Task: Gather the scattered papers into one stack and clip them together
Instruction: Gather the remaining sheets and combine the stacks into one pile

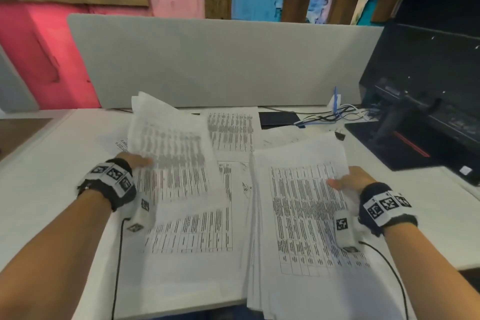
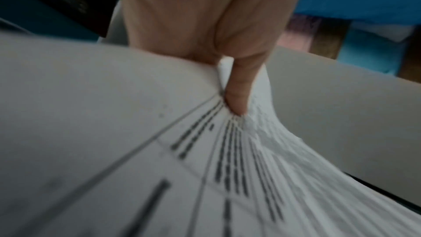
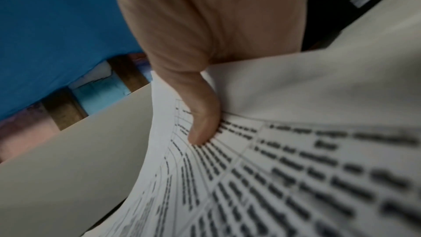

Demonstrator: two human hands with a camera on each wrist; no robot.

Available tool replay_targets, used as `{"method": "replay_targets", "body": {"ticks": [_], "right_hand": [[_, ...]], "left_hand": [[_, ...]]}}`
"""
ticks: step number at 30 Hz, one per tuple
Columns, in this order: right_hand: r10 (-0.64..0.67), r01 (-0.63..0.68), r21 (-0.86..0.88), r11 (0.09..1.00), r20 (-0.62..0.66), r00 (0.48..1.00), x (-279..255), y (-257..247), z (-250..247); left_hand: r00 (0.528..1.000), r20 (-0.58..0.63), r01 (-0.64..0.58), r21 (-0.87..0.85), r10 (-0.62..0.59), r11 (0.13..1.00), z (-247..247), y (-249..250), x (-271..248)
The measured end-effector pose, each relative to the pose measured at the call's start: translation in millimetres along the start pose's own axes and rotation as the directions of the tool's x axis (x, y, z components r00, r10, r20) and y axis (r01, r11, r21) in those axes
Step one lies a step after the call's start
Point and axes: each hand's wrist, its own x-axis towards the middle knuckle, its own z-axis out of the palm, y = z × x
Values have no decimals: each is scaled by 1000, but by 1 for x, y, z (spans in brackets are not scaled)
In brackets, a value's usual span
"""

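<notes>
White printed sheets cover the white desk [image 1: 39,189]. My left hand [image 1: 135,161] pinches a few lifted sheets [image 1: 168,143] at their left edge, thumb on top; the left wrist view shows the thumb [image 2: 237,96] pressing into these sheets [image 2: 136,150]. My right hand [image 1: 348,180] grips a thick stack of papers [image 1: 298,215] at its right edge, thumb on top; the right wrist view shows that thumb [image 3: 202,123] on the stack [image 3: 296,177]. More loose sheets [image 1: 231,132] lie flat at the back and under the lifted ones. A small black binder clip [image 1: 339,135] sits behind the stack.
A grey partition panel [image 1: 220,60] closes the desk's back edge. A black printer [image 1: 428,112] stands at the right, with tangled cables [image 1: 335,114] and a dark flat pad [image 1: 279,118] beside it. Cables run from both wrist units toward me.
</notes>
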Motion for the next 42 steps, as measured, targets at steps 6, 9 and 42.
{"method": "replay_targets", "body": {"ticks": [6, 9, 42], "right_hand": [[-39, 39, -134, 990, 3, 999, -3, -6, 13], [-40, 39, -152, 988, -5, 999, -4, -4, 15], [-271, 270, 545, 794, -80, 959, 11, -95, 8]], "left_hand": [[981, -64, -121, 522, 181, 844, 13, 15, -12], [969, 5, -175, 722, 248, 670, 24, 15, -16], [928, 302, -93, -381, 219, 920, -21, -19, -8]]}}
